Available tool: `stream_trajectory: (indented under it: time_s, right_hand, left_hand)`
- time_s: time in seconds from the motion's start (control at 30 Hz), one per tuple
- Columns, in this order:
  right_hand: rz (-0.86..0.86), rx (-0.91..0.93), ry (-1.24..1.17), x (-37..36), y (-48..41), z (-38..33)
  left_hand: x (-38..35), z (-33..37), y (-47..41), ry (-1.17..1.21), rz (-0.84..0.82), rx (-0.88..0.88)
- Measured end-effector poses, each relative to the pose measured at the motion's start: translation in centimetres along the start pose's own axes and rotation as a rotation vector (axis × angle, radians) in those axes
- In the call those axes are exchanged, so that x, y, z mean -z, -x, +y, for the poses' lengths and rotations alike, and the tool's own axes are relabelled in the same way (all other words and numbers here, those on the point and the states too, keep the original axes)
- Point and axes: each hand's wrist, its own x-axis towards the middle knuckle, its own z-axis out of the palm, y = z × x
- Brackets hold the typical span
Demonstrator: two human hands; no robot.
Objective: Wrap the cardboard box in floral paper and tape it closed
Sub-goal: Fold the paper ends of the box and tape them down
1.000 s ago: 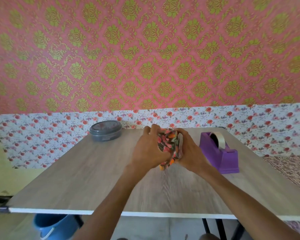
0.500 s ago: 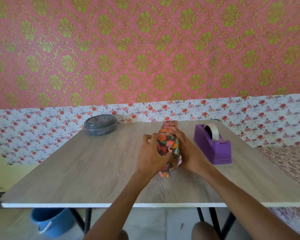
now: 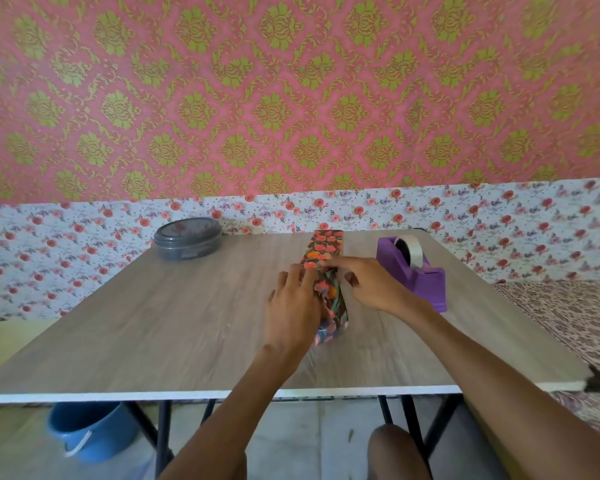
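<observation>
Spread, not clasping, the left hand (image 3: pixel 293 306) lies flat against the wrapped box (image 3: pixel 324 244) and the right hand (image 3: pixel 368 282) presses a straight finger on its top, because the box, held up a second ago, now rests on the table (image 3: pixel 187 323) beside the dispenser (image 3: pixel 411 268), apparently ready for taping.

The left hand (image 3: pixel 293 306) and right hand (image 3: pixel 371 284) are bare, slim and long-fingered; the left one's fingertips are smeared by blur, so its nails cannot be made out. The left forearm (image 3: pixel 234 410) and right forearm (image 3: pixel 499 375) are bare and lean right to the view's bottom edge; a bare, rounded knee (image 3: pixel 395 452) shows there.
</observation>
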Motion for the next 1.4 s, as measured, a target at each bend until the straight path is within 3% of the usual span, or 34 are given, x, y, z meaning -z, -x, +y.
stream_trajectory:
  time_s: [0.1,0.23,0.33,0.47,0.7,0.9,1.17,1.4]
  right_hand:
    - [0.037,0.027,-0.053,-0.5,0.1,0.3]
    - [0.109,0.014,-0.135,-1.1,0.5,0.9]
    - [0.107,0.0,-0.142,-1.7,0.2,1.0]
    - [0.08,-0.021,-0.127,-1.8,-0.1,0.8]
    - [0.086,-0.067,-0.125,-1.8,-0.2,0.5]
    - [0.084,-0.081,-0.122,-1.8,-0.2,0.6]
    - [0.102,-0.081,-0.167,-2.0,-0.3,0.0]
    - [0.093,-0.038,-0.2,-1.4,0.1,-0.4]
  left_hand:
    - [-0.2,-0.8,0.0,0.072,0.038,-0.024]
    - [0.3,-2.7,0.9,0.34,0.204,0.164]
    - [1.1,-3.3,1.4,0.464,0.218,0.171]
    - [1.2,-3.4,1.0,0.254,0.205,0.142]
    - [0.0,-3.0,0.2,-0.145,0.159,-0.29]
    - [0.3,-3.2,-0.1,-0.05,0.404,-0.376]
    - [0.0,-3.9,0.0,-0.057,0.51,-0.543]
    - [0.0,-4.3,0.7,0.007,0.531,-0.562]
